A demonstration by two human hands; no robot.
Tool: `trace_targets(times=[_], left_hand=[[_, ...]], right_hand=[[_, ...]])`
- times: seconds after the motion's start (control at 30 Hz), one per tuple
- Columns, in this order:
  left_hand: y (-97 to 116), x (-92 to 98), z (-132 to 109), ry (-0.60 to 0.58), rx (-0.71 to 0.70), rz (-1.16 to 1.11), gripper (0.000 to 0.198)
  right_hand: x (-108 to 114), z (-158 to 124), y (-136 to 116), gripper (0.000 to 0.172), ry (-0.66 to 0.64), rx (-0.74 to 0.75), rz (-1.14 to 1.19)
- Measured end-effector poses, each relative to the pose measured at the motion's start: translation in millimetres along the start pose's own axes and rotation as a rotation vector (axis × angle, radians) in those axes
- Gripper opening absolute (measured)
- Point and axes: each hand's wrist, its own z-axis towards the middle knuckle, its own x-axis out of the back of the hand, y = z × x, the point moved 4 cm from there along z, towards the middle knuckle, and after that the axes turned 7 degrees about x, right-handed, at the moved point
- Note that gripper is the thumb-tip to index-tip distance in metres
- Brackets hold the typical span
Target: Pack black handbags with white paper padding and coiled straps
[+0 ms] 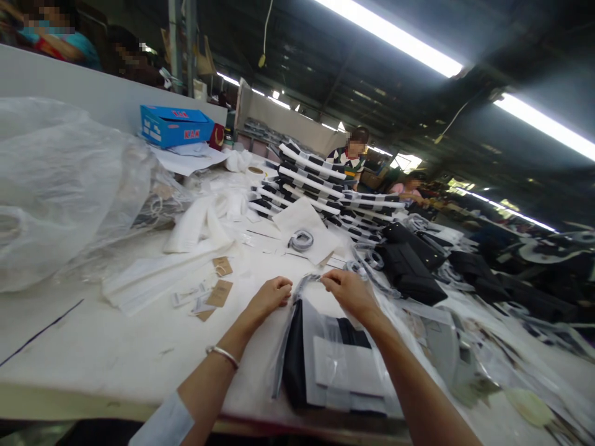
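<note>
A black handbag (294, 365) lies at the table's near edge inside a clear plastic bag (334, 387), with a pale sheet over its front. My left hand (274, 293) is closed in a pinch at the upper left of the plastic bag. Across from it, my right hand (348, 291) pinches the bag's upper edge. Between the two hands runs a bunched, greyish strip; whether it is plastic or a wrapped strap, I cannot tell. To the left of my left hand lie several brown cardboard tags (219, 293).
Behind my hands sits a coiled wrapped strap (301, 240) on white paper. Further back rises a black-and-white stack (311, 179). Black bags (409, 272) lie at right, crumpled plastic (60, 192) at left. A blue box (176, 126) stands beyond. Other people (348, 155) are in the background.
</note>
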Motion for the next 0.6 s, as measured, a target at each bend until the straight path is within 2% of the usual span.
trace_targets(times=[0.13, 0.27, 0.5, 0.6], left_hand=[[-5.0, -6.5, 5.9, -0.015, -0.002, 0.024, 0.032], [-6.6, -9.8, 8.5, -0.034, 0.014, 0.019, 0.038], [-5.5, -9.2, 6.3, -0.124, 0.016, -0.164, 0.054], [-4.9, -7.9, 7.6, -0.081, 0.007, -0.219, 0.052]], right_hand=[[-34.4, 11.0, 14.5, 0.022, -0.169, -0.073, -0.236], [-51.9, 18.9, 16.8, 0.022, -0.329, -0.057, -0.352], [-67.4, 36.7, 10.8, 0.015, -0.488, -0.073, -0.205], [-74.0, 39.7, 16.2, 0.016, -0.594, -0.100, -0.071]])
